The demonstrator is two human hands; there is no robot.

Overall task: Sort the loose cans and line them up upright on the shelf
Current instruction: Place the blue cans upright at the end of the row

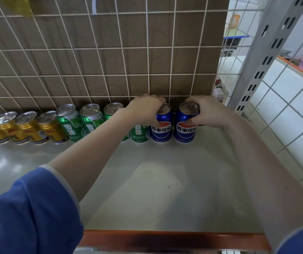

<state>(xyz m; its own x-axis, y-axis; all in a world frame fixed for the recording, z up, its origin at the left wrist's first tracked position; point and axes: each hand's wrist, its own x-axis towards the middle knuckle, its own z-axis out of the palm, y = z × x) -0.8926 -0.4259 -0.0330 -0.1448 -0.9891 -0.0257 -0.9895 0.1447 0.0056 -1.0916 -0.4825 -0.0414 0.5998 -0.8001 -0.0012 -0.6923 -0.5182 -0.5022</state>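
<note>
Two blue cola cans stand upright at the right end of a row along the shelf's back. My left hand (145, 109) grips the left blue can (161, 131) from above, fingers curled round its top. My right hand (204, 110) grips the right blue can (185, 132) at its rim, thumb on the front. Left of them stand several green cans (71, 124), one (139, 133) partly hidden by my left forearm, then several gold cans (25, 132). All sit upright on the pale shelf (158, 173).
A white wire grid (110, 52) over a brown panel backs the row. A grey slotted upright (268, 52) stands at the right, with white tiles beyond. An orange lip (174, 237) edges the shelf front. Blue sleeves cover both upper arms.
</note>
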